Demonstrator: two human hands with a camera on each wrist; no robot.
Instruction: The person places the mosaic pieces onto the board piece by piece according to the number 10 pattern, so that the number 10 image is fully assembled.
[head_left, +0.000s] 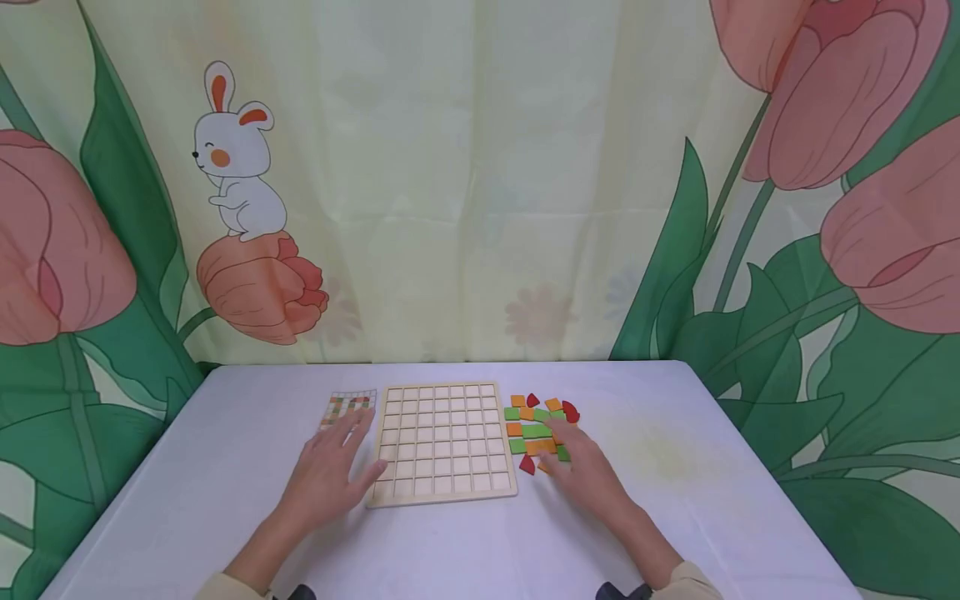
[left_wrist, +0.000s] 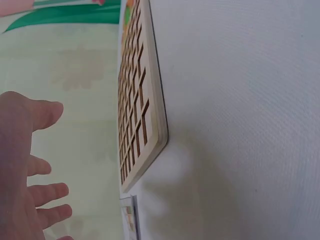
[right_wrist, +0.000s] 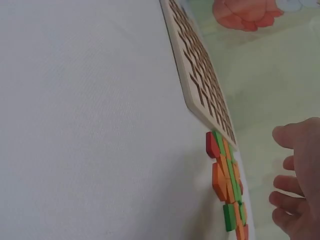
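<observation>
A square wooden grid board (head_left: 444, 443) with rows of shallow square cells lies on the table. To its right is a cluster of small flat pieces (head_left: 537, 431) in green, orange and red. My left hand (head_left: 327, 475) hovers beside the board's left edge with its fingers spread, holding nothing; in the left wrist view the fingers (left_wrist: 50, 195) are apart from the board. Over the right side of the coloured pieces is my right hand (head_left: 588, 475), fingers loosely extended and covering some of them. The right wrist view shows that hand (right_wrist: 305, 185) raised above the pieces, gripping nothing.
A printed pattern card (head_left: 347, 406) with coloured squares lies left of the board, partly behind the left hand. White cloth covers the table (head_left: 675, 500). Behind it hangs a curtain (head_left: 450, 183) printed with tulips and a rabbit.
</observation>
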